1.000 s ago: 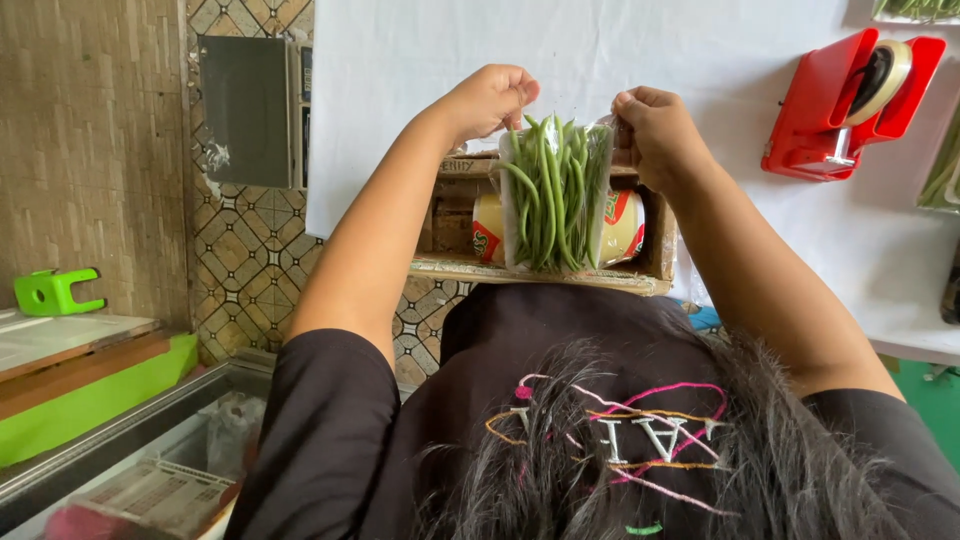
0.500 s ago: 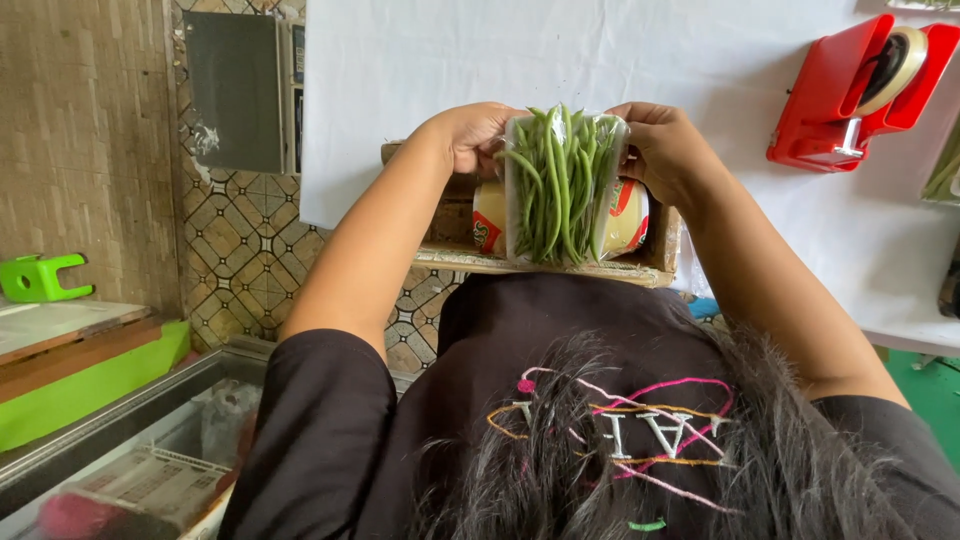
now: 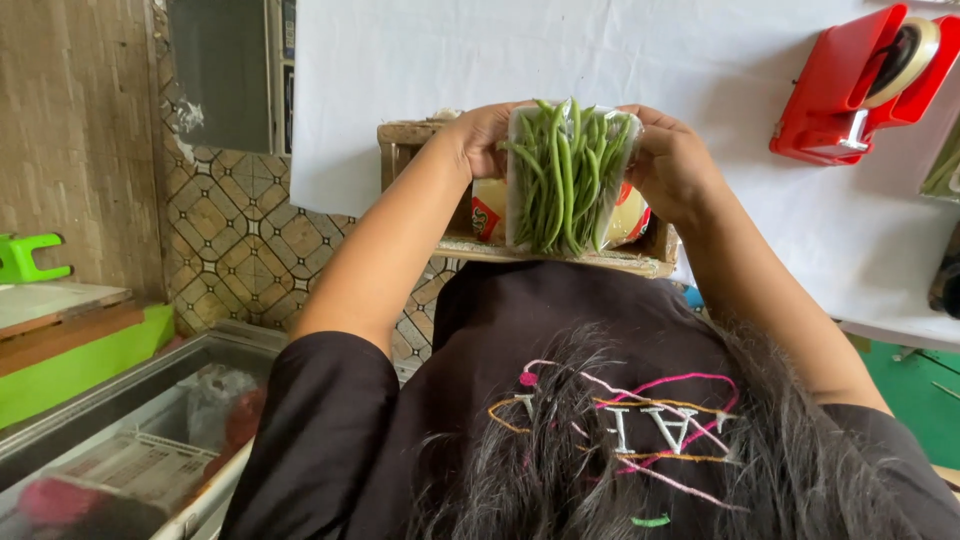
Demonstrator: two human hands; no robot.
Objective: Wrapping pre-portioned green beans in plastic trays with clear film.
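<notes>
White tabletop [image 3: 600,60] lay behind the wooden crate [image 3: 560,255]. Above that crate, my left hand [image 3: 480,135] and right hand [image 3: 675,165] gripped opposite sides of the tray of green beans [image 3: 565,180], its long axis running away from me.

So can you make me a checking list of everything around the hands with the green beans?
Surface: white table, mostly bare.
Job's things: clear tray of green beans, held over a wooden crate.
Clutter: red tape dispenser on the table; red and yellow packet in the crate.
Grippers: left hand and right hand grip the tray's two sides.
Cables: nothing seen.
Surroundings: patterned tile wall, chest freezer with a glass lid, green clamp-shaped thing.
</notes>
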